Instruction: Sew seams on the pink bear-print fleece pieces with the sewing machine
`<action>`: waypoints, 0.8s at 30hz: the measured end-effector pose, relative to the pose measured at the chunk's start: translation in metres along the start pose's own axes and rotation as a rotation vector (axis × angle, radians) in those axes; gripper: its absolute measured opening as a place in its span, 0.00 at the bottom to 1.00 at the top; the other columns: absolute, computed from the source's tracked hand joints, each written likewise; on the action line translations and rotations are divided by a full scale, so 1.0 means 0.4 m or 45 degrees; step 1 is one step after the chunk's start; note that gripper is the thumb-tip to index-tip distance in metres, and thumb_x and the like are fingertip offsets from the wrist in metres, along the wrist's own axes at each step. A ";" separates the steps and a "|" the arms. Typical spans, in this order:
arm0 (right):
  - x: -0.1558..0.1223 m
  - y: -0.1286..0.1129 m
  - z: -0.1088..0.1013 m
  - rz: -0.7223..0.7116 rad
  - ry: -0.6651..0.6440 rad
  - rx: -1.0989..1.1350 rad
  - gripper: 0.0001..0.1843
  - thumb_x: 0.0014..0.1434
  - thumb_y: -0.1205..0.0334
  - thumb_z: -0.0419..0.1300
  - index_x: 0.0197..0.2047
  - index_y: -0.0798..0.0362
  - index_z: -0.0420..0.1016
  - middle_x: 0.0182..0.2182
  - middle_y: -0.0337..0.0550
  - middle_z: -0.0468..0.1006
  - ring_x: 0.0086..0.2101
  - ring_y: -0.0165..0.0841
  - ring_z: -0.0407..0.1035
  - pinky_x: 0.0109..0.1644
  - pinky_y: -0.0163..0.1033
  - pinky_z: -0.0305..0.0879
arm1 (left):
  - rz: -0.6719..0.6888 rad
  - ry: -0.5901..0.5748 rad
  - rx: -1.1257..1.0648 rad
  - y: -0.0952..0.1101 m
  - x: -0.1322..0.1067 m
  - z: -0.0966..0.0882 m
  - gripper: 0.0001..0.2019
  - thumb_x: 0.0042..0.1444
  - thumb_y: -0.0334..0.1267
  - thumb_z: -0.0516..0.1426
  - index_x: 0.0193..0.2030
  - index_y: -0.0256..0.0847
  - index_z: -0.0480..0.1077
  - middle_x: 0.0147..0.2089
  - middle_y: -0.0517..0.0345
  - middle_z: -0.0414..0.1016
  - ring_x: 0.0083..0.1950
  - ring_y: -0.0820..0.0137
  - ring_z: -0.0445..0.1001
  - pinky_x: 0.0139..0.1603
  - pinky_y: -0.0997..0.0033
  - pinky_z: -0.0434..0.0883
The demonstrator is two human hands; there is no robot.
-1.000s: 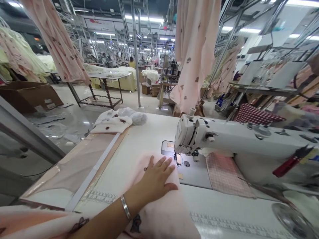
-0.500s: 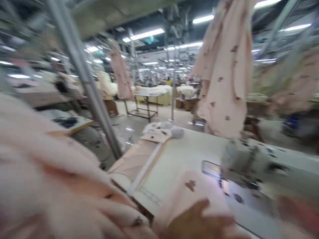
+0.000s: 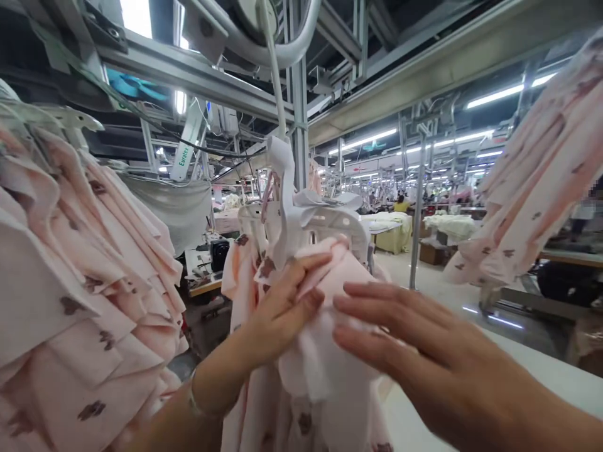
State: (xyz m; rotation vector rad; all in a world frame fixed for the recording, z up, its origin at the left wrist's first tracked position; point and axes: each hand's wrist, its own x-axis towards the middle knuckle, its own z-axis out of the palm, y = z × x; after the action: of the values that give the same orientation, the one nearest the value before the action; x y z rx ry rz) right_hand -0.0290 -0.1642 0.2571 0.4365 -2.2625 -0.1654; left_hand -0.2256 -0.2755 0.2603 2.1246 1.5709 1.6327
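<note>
A white plastic hanger clamp [image 3: 287,220] hangs in front of me from an overhead rail, with pink printed garment pieces [image 3: 304,424] hanging below it. My left hand [image 3: 277,314] has its fingers closed on a pale pink fabric piece [image 3: 342,276] at the clamp's front. To the right, my right hand [image 3: 409,333] has its fingers stretched out and apart, close to the same fabric. Whether its fingertips touch the cloth I cannot tell.
Several pink printed pieces [image 3: 108,314] hang at the left, and more pink garments [image 3: 527,176] hang at the right. A pale worktable [image 3: 532,370] lies at lower right. Behind stand a metal post [image 3: 418,213], a sewing machine [image 3: 219,251] and a cloth-covered table [image 3: 393,229].
My view has swung left and up from the sewing table to the hanger clamp. Both hands are now raised in front of it, the left one gripping the pink fabric piece.
</note>
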 end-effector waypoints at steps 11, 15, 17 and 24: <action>0.126 0.104 0.031 -0.505 -0.112 -0.539 0.14 0.64 0.68 0.49 0.52 0.52 0.67 0.55 0.43 0.68 0.56 0.39 0.57 0.57 0.49 0.54 | -0.276 -0.066 -1.024 -0.070 0.119 -0.140 0.08 0.51 0.36 0.62 0.37 0.39 0.70 0.35 0.62 0.71 0.31 0.76 0.72 0.32 0.79 0.70; 0.146 0.125 0.027 -0.591 -0.291 -0.573 0.16 0.66 0.68 0.44 0.52 0.54 0.68 0.52 0.42 0.69 0.53 0.39 0.59 0.53 0.48 0.56 | -0.244 -0.282 -0.874 -0.066 0.110 -0.162 0.23 0.50 0.53 0.60 0.48 0.41 0.66 0.47 0.55 0.71 0.45 0.62 0.73 0.43 0.64 0.70; 0.165 0.136 0.021 -0.617 -0.345 -0.623 0.17 0.66 0.68 0.42 0.53 0.53 0.66 0.48 0.42 0.71 0.47 0.37 0.63 0.47 0.46 0.59 | -0.180 -0.380 -0.462 -0.047 0.111 -0.172 0.30 0.46 0.52 0.62 0.54 0.41 0.62 0.53 0.51 0.68 0.50 0.56 0.69 0.47 0.59 0.68; 0.232 0.151 0.041 -0.724 -0.342 -0.689 0.19 0.65 0.72 0.42 0.29 0.54 0.69 0.33 0.39 0.71 0.38 0.33 0.63 0.38 0.42 0.58 | 0.315 0.078 1.272 -0.006 0.114 -0.154 0.11 0.51 0.30 0.49 0.40 0.36 0.67 0.39 0.52 0.66 0.39 0.63 0.69 0.40 0.63 0.68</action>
State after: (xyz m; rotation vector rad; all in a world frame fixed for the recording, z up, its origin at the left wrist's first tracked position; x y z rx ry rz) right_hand -0.1138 -0.1421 0.3267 0.7807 -2.1658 -1.1519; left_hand -0.2753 -0.2732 0.3184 2.7699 2.6101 1.0170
